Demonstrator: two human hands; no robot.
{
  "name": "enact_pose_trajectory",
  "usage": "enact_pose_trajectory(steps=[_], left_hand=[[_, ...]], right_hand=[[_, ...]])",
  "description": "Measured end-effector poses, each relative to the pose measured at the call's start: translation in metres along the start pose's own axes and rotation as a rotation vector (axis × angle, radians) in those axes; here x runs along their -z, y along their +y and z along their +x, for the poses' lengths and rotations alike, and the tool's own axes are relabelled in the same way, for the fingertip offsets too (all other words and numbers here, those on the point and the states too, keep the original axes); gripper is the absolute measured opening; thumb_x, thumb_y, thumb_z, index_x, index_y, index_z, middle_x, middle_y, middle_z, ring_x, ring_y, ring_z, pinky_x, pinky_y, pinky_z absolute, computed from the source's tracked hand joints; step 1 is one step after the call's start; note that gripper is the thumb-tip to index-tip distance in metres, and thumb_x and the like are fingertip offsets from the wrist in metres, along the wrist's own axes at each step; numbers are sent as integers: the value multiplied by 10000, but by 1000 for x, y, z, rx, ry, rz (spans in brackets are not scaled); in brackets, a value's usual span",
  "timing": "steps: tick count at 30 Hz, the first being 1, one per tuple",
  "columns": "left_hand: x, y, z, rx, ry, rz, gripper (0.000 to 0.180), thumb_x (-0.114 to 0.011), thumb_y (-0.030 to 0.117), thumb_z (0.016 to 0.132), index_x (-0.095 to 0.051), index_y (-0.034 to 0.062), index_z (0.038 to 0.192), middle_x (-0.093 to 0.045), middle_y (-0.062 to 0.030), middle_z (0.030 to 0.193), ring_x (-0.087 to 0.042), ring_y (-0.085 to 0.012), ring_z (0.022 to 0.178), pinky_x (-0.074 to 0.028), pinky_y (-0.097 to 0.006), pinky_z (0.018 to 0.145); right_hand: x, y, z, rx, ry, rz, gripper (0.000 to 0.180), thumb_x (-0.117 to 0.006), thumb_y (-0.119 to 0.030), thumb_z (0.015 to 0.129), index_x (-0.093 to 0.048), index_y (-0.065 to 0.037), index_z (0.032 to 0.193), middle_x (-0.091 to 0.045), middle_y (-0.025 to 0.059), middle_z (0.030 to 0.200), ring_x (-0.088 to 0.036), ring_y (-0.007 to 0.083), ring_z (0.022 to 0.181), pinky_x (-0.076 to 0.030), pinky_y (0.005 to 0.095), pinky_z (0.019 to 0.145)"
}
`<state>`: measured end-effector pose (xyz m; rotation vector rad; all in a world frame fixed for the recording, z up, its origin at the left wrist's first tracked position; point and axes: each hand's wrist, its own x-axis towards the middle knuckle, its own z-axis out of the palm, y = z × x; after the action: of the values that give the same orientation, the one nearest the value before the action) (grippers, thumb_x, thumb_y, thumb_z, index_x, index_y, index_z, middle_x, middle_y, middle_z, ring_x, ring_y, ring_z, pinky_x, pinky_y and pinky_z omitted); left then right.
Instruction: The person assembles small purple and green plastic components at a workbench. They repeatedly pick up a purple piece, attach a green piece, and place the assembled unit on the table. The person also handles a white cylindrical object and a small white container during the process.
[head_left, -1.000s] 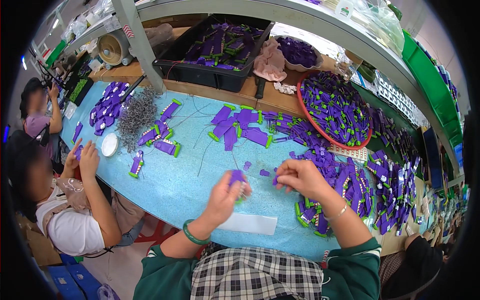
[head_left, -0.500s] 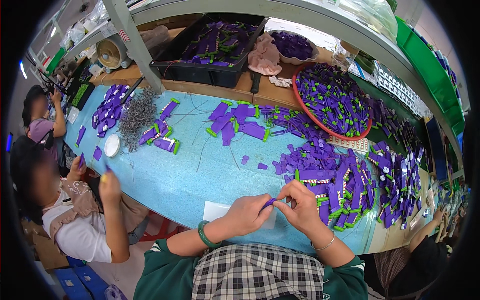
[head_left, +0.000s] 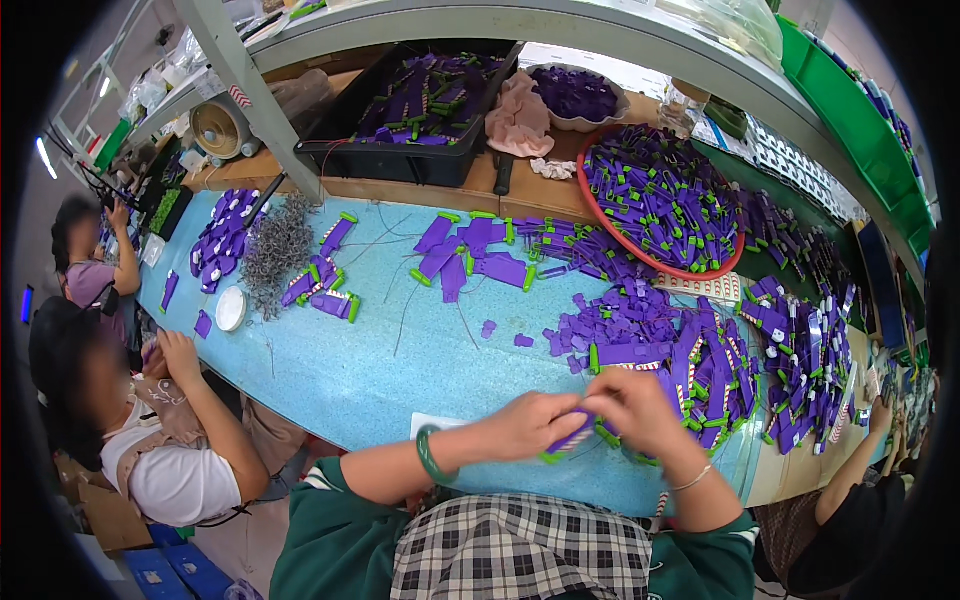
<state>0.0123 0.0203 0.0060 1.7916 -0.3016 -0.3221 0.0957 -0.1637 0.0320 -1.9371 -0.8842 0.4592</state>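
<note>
Piece (head_left: 568, 440) | between left hand (head_left: 525, 425) and right hand (head_left: 635, 405) | left holding it, right's grip unclear

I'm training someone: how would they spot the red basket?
Find the blue table. At its far side, right of the black tray, sits the round red basket, heaped with purple pieces. Unlike the pale bowl nearby, its rim is red.

Wearer's two hands (head_left: 530, 425) (head_left: 635, 405), one red basin (head_left: 591, 203)

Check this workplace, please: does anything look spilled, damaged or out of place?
Nothing looks plainly spilled or damaged. Two small pieces lie apart from the purple pile on the table, so they look slightly stray. The basket seems tilted, though the lens may mislead.
</note>
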Motion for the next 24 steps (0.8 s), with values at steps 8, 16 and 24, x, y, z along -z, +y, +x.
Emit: enact_pose_trajectory(steps=[8,16,24], left_hand=[[121,-44,66,134,308,1373,165,-552,85,818,-554,48,979,-656,-123,804,-656,-298,693,-504,-386,561],[134,-19,31,-249,644,931,303,-543,29,848,-597,59,1145,-687,-104,896,-651,-183,635,-491,-305,527],[167,72,-32,-412,705,-607,455,-519,263,919,-485,11,1297,-593,-146,1104,-609,-219,893,-506,-338,758]], right_hand=[[75,-5,-7,44,243,-1112,249,-740,-220,668,-638,-79,847,-589,63,881,-610,246,813,-507,372,617],[-67,0,-31,448,-88,-626,449,-724,-186,687,-608,-83,1109,-626,75,1089,-593,237,995,-443,367,838],[-37,16,-91,47,-169,-5,218,-629,-80,816,-671,-13,1020,-688,83,803,-670,228,708,-528,325,650]])
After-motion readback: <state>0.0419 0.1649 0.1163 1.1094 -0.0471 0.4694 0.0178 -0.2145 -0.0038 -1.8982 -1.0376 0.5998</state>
